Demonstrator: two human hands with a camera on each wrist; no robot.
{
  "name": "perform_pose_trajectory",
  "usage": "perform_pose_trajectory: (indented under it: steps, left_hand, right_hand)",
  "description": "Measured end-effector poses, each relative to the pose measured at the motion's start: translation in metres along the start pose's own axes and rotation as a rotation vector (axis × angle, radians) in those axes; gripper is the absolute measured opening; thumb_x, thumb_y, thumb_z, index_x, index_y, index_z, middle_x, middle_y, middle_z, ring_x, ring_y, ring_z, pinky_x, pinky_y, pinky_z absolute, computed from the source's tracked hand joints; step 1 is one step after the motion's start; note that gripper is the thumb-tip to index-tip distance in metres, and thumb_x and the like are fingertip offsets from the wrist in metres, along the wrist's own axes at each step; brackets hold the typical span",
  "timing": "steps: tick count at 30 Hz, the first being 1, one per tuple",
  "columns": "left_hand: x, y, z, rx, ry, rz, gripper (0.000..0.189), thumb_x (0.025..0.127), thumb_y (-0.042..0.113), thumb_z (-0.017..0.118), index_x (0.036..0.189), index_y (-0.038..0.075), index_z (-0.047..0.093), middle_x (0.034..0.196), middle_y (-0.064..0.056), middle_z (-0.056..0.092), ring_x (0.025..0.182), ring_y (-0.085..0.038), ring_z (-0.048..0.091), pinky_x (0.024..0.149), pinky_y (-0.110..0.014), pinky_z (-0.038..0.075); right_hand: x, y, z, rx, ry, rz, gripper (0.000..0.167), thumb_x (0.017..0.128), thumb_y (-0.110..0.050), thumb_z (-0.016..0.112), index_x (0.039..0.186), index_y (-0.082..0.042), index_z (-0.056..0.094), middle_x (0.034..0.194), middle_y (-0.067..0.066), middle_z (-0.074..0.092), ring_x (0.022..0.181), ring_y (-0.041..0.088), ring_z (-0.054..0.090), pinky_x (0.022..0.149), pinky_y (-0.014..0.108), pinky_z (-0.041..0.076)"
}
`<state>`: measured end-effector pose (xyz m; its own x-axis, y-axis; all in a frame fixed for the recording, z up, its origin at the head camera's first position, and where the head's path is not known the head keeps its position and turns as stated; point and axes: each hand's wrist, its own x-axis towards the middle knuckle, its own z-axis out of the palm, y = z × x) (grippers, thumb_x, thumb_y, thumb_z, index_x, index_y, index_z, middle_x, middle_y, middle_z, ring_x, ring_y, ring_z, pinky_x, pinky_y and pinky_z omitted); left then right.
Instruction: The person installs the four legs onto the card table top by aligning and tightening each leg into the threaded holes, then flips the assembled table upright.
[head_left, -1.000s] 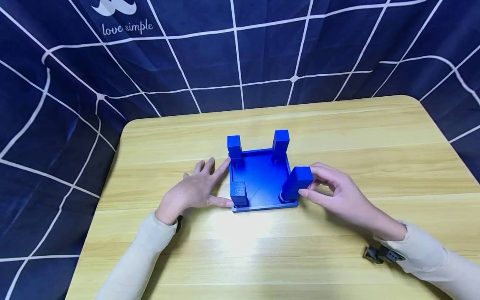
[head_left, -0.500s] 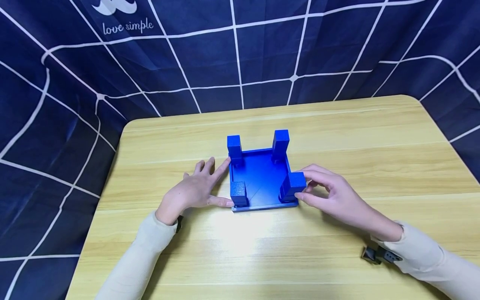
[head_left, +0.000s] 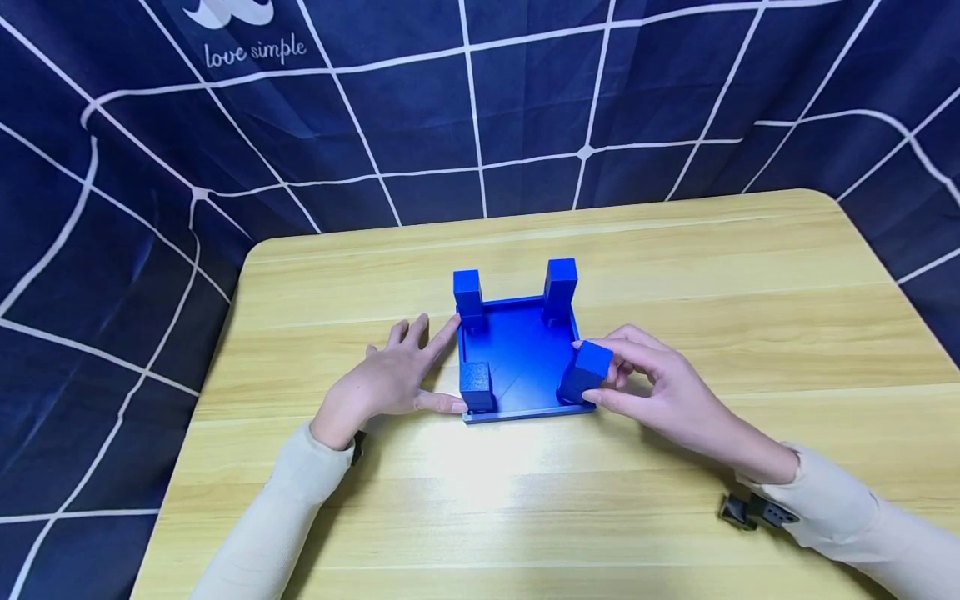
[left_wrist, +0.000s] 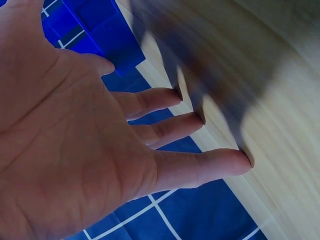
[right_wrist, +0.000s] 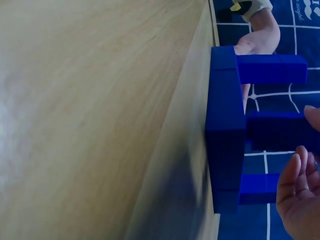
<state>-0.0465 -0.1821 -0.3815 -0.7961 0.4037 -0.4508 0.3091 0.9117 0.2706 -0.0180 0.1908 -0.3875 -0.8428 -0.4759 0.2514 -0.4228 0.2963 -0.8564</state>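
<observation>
A blue square tabletop (head_left: 525,354) with a raised rim lies on the wooden table, a blue leg rising from every corner. My right hand (head_left: 663,379) pinches the near-right leg (head_left: 589,367) between thumb and fingers. That leg's top face stands turned at an angle to the rim. My left hand (head_left: 390,379) lies with its fingers spread, thumb and index finger touching the tabletop's left edge. In the left wrist view the other fingertips (left_wrist: 240,162) rest on the wood. The near-left leg (head_left: 476,387), far-left leg (head_left: 467,292) and far-right leg (head_left: 560,285) stand upright.
The wooden table (head_left: 360,275) has rounded far corners. A dark blue curtain (head_left: 405,108) with white lines hangs behind it and along both sides. A small black device (head_left: 753,510) sits at the right wrist.
My right hand has shifted slightly left and brought the leg's top left with it. The leg has turned on its axis, and my index finger now reaches round its far side. My left hand stays put.
</observation>
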Motion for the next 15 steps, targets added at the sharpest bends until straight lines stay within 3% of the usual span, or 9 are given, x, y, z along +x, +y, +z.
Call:
perform_pose_trajectory:
  steps: [2,6,8,13,15]
  left_hand:
    - [-0.0001,0.0005,-0.0004,0.0,-0.002,-0.003,0.127,0.088,0.082,0.071,0.176,0.033,-0.006,0.179,-0.026,0.009,0.161,-0.054,0.013,0.105,-0.09,0.028]
    - [0.0002,0.0012,-0.0016,-0.002,-0.003,-0.009,0.127,0.088,0.082,0.071,0.176,0.034,-0.007,0.179,-0.025,0.008,0.161,-0.054,0.012,0.106,-0.09,0.028]
    - [0.0004,0.0015,-0.0023,-0.004,-0.004,-0.01,0.127,0.088,0.082,0.07,0.176,0.034,-0.007,0.179,-0.025,0.008,0.161,-0.054,0.012,0.106,-0.089,0.027]
    - [0.0012,0.0023,-0.0032,-0.005,-0.007,-0.013,0.126,0.088,0.082,0.07,0.176,0.035,-0.008,0.179,-0.025,0.008,0.161,-0.054,0.012,0.106,-0.089,0.028]
    - [0.0016,0.0025,-0.0031,-0.003,-0.009,-0.013,0.126,0.088,0.082,0.07,0.176,0.035,-0.008,0.179,-0.025,0.007,0.161,-0.054,0.012,0.107,-0.089,0.028]
  right_hand:
    - [0.0007,-0.0001,0.0005,-0.01,0.0,0.013,0.055,0.086,0.002,0.092,0.136,-0.015,0.077,0.104,-0.003,0.067,0.086,0.017,0.061,0.074,0.03,0.051]
    - [0.0024,0.0011,0.0012,-0.032,0.009,0.018,0.04,0.087,0.001,0.092,0.119,-0.018,0.077,0.095,-0.005,0.067,0.084,0.015,0.063,0.075,0.03,0.052]
    - [0.0034,0.002,0.0013,-0.031,0.02,0.001,0.039,0.085,0.005,0.091,0.114,-0.017,0.077,0.098,-0.004,0.068,0.084,0.016,0.063,0.077,0.029,0.053]
    - [0.0061,0.0028,0.0004,-0.029,0.016,-0.026,0.046,0.084,0.006,0.092,0.121,-0.017,0.079,0.119,-0.002,0.071,0.087,0.019,0.063,0.076,0.029,0.052]
    - [0.0067,0.0031,0.0,-0.024,0.01,-0.028,0.045,0.085,0.005,0.092,0.12,-0.019,0.079,0.119,-0.004,0.072,0.087,0.019,0.063,0.074,0.03,0.052]
